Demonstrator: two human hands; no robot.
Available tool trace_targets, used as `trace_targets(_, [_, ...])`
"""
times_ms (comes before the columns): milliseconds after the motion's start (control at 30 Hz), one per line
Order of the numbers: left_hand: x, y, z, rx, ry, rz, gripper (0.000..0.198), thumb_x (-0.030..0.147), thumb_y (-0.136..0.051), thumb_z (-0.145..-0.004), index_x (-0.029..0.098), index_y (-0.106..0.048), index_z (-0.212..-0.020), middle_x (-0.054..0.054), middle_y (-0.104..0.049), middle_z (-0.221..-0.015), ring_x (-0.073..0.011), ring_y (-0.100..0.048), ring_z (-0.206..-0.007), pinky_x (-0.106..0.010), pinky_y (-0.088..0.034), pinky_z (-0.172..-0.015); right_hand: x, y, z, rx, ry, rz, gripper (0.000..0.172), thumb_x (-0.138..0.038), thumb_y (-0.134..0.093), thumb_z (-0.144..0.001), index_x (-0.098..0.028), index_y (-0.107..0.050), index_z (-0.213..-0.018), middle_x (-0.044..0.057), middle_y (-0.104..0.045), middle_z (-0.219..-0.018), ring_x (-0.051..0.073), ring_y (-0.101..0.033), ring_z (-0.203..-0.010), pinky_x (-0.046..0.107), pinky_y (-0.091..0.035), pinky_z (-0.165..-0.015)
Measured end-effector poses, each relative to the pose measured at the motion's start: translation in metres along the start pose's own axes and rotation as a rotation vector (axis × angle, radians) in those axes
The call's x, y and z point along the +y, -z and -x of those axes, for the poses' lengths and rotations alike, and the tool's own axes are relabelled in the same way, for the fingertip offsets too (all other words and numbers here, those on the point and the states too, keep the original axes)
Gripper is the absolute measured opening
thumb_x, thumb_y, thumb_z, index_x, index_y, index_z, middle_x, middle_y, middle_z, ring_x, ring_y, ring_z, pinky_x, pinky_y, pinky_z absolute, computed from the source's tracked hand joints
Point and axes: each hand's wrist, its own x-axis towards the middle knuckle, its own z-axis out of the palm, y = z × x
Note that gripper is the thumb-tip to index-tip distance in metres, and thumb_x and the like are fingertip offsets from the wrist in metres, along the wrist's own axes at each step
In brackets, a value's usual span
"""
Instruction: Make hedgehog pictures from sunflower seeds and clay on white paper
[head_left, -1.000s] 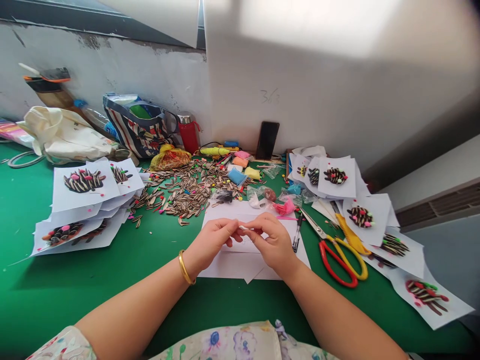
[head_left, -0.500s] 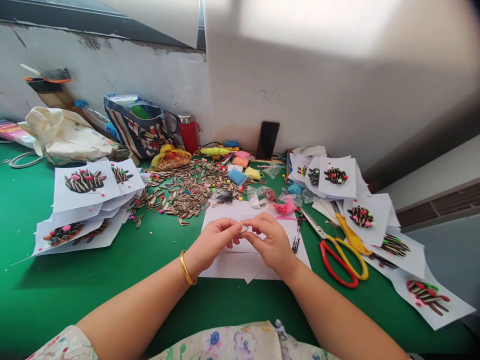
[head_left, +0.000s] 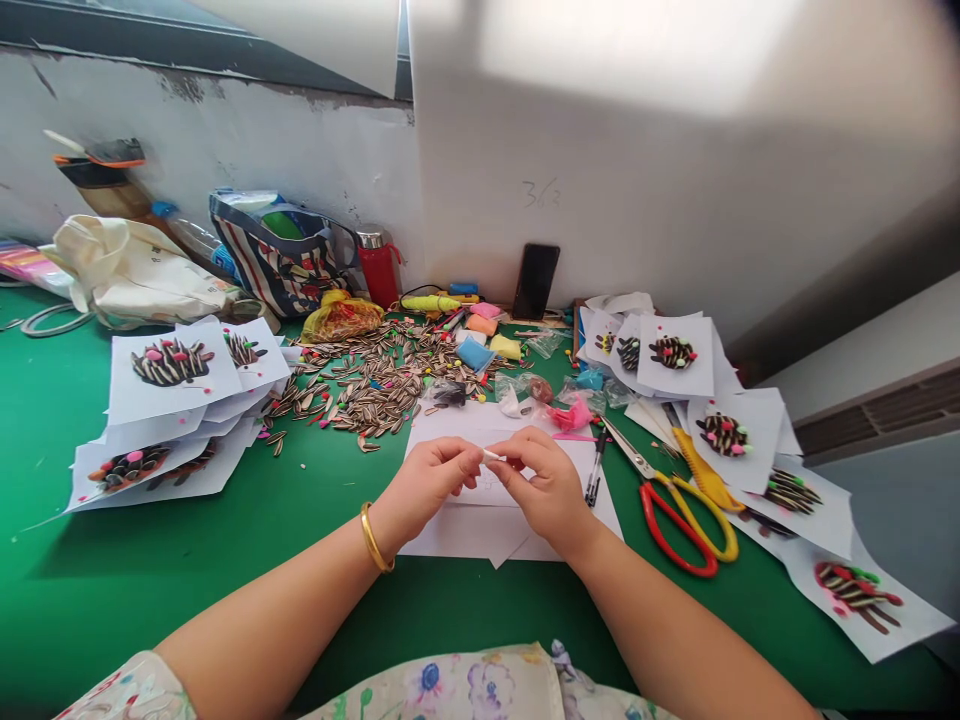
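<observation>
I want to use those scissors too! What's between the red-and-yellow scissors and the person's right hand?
In the head view, a black pen lies between the right hand and the red-and-yellow scissors, beside a white paper sheet, on the green mat.

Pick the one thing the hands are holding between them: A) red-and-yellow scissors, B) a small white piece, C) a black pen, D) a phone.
B: the small white piece shows between the fingertips of the left hand and the right hand.
</observation>
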Motion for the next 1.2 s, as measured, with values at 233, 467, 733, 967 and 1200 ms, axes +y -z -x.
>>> trace_targets(233, [-0.013,-0.002,-0.003,0.163,-0.306,-0.252,0.029,0.038,-0.072,-0.079,0.022,-0.073,-0.103,-0.005,-0.07,-0.09,-0.0177,-0.062,-0.081,-0.029,-0.051,-0.073,-0.003,-0.002,-0.001,-0.009,-0.047,0.005,0.009,-0.021,-0.064,-0.087,-0.021,-0.073,-0.091,0.002,-0.06,-0.076,0.015,-0.056,-0.072,0.028,-0.046,-0.064])
trace_targets(467, [-0.004,0.005,0.0,0.236,-0.445,-0.429,0.016,0.035,-0.065,-0.087,0.025,-0.076,-0.094,-0.005,-0.068,-0.084,-0.0187,-0.061,-0.082,-0.031,-0.048,-0.076,-0.003,-0.003,-0.004,-0.121,-0.221,-0.085,0.022,-0.023,-0.064,-0.084,-0.023,-0.073,-0.104,0.001,-0.06,-0.074,0.015,-0.055,-0.068,0.029,-0.049,-0.064])
trace_targets(733, [-0.002,0.0,-0.003,0.083,0.031,0.091,0.028,0.043,-0.072,-0.078,0.016,-0.067,-0.078,-0.001,-0.061,-0.068,-0.0131,-0.052,-0.064,-0.027,-0.043,-0.064,0.001,0.001,0.001,-0.066,-0.024,0.012,0.031,-0.024,-0.066,-0.086,-0.028,-0.067,-0.117,0.002,-0.059,-0.086,0.016,-0.057,-0.079,0.033,-0.05,-0.074])
trace_targets(967, [-0.007,0.001,-0.003,-0.067,0.178,0.31,0.035,0.047,-0.077,-0.073,0.014,-0.067,-0.081,0.0,-0.058,-0.07,-0.0091,-0.048,-0.063,-0.023,-0.038,-0.061,-0.002,0.0,0.001,-0.088,0.013,0.034,0.02,-0.024,-0.066,-0.088,-0.026,-0.071,-0.107,0.003,-0.06,-0.084,0.017,-0.058,-0.08,0.031,-0.049,-0.072])
trace_targets(1200, [-0.002,-0.001,-0.001,-0.114,0.188,0.297,0.04,0.053,-0.073,-0.074,0.014,-0.065,-0.077,0.001,-0.052,-0.065,-0.0088,-0.044,-0.058,-0.023,-0.033,-0.055,-0.001,0.001,0.001,-0.055,0.034,0.037,0.014,-0.03,-0.066,-0.089,-0.025,-0.072,-0.1,0.003,-0.06,-0.081,0.016,-0.057,-0.075,0.03,-0.049,-0.068])
